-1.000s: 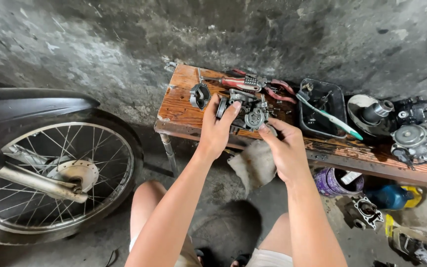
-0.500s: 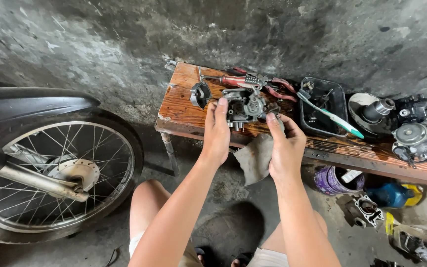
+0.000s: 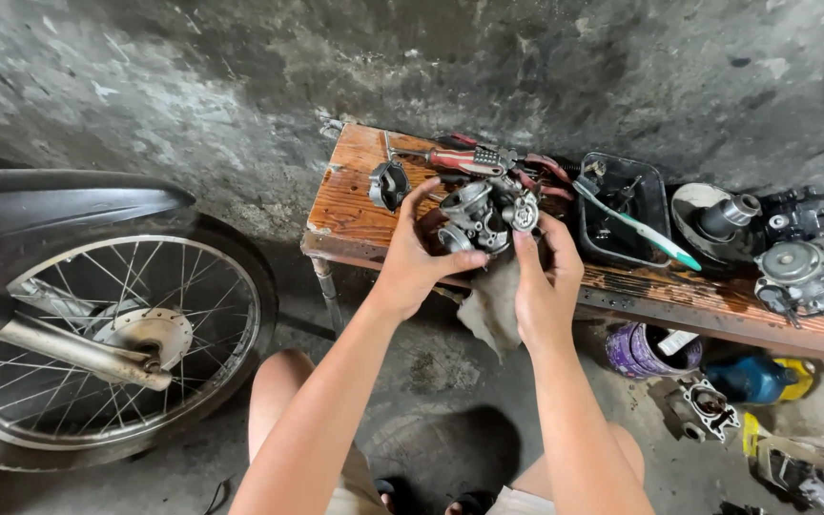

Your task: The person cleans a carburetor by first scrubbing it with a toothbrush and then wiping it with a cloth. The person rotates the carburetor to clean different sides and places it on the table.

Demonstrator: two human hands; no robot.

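A grey metal carburetor (image 3: 484,216) is held up just over the front edge of a worn wooden bench (image 3: 355,205). My left hand (image 3: 414,256) wraps around its left side, thumb under it. My right hand (image 3: 545,282) touches its right side with the fingertips and also holds a dirty grey rag (image 3: 488,307) that hangs below the bench edge.
On the bench lie a red-handled screwdriver (image 3: 460,159), a small round metal part (image 3: 388,184), a black tray (image 3: 622,212) with a teal-tipped toothbrush (image 3: 636,225), and engine parts (image 3: 798,257). A motorcycle rear wheel (image 3: 112,334) stands left. A purple can (image 3: 641,348) and loose parts sit under the bench.
Both hands have drawn the carburetor a little toward me, off the bench surface. My right hand has come closer to it with the rag.
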